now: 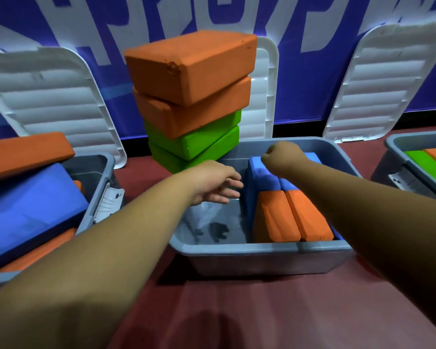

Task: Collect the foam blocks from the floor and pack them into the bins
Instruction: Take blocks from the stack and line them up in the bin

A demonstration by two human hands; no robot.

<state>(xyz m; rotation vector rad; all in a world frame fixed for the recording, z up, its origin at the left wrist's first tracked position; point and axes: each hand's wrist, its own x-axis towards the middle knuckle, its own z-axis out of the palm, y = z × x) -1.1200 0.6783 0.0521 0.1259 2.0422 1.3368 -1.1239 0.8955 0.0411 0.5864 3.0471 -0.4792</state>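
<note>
Foam stack (pixel 189 96) stands just beyond the left hand (pixel 215 185), the nearer one, fingers loose and empty. Right hand (pixel 281 156) curls; hold unclear.

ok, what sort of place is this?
Probably an indoor gym or play space, not certain. A big blue wall banner with white lettering, a dark red floor, and grey bins of foam blocks with white lids leaning on the wall.

right hand (pixel 281 157) fingers hidden, left bin (pixel 93 172) and right bin (pixel 388 167) cropped at edges
</note>
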